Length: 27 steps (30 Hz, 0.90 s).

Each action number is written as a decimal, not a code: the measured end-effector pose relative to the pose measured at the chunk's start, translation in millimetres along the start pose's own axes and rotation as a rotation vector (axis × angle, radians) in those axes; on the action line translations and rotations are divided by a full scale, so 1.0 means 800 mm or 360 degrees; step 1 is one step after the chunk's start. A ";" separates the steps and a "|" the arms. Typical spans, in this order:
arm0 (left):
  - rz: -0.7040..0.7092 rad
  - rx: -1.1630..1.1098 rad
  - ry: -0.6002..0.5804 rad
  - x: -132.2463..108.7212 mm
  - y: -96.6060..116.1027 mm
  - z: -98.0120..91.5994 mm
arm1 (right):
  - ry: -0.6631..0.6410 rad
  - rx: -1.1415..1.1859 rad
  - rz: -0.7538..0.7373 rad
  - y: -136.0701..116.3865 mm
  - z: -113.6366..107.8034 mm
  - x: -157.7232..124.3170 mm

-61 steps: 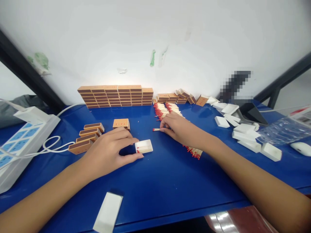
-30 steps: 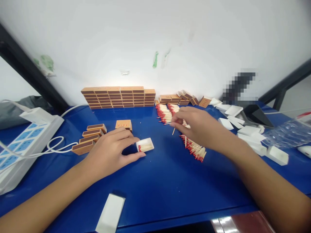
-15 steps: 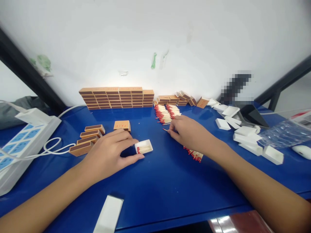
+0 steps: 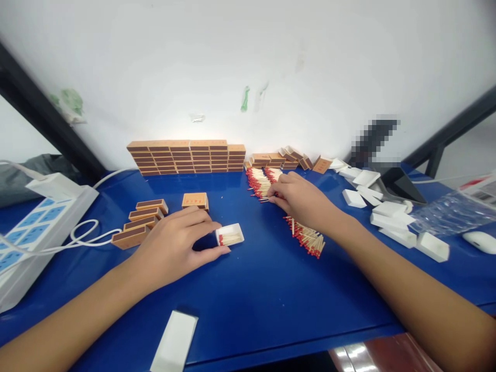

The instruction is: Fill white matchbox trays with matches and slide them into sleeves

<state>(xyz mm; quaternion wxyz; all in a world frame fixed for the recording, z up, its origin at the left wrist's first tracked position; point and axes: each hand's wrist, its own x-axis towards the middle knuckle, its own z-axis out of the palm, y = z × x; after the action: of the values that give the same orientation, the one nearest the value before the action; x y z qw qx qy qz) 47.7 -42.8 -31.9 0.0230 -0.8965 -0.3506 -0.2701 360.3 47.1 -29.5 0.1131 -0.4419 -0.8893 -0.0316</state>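
My left hand (image 4: 176, 240) curves around the left end of a small white matchbox tray (image 4: 236, 230). Its index fingertip touches the tray's upper corner and its thumb lies along the lower edge. Several red-headed matches (image 4: 230, 238) lie inside the tray. My right hand (image 4: 296, 199) is closed in a pinch at the front edge of a match pile (image 4: 259, 182). A single match (image 4: 264, 200) runs to its fingertips, partly hidden by them. Under the right wrist spreads a second heap of matches (image 4: 306, 237).
A stacked wall of matchboxes (image 4: 186, 156) stands at the back. Several boxes (image 4: 141, 221) and one orange box (image 4: 194, 200) lie left. White trays (image 4: 391, 209) are scattered right. A power strip (image 4: 34, 227) with cables sits far left. A white box (image 4: 174, 341) is at the front edge.
My right hand has moved slightly up and away, bringing the match against the front of the pile and uncovering more of the lower heap. My left hand and the tray have stayed in place.
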 end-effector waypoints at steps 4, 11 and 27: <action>0.0013 0.0011 -0.0002 0.001 0.000 0.000 | 0.0020 0.0022 -0.0052 -0.001 0.000 0.000; -0.0005 -0.0003 -0.0007 0.000 -0.002 -0.001 | -0.0016 0.0087 -0.0078 0.001 0.007 0.003; -0.0023 0.0004 -0.0024 0.000 -0.003 0.000 | 0.0078 0.0025 -0.0280 -0.039 -0.009 -0.006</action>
<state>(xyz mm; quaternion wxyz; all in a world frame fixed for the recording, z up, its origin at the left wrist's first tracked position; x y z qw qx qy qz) 46.3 -40.5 -32.4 0.0194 -0.8959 -0.3574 -0.2630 339.7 23.5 -22.4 0.1350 -0.3604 -0.9219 -0.0453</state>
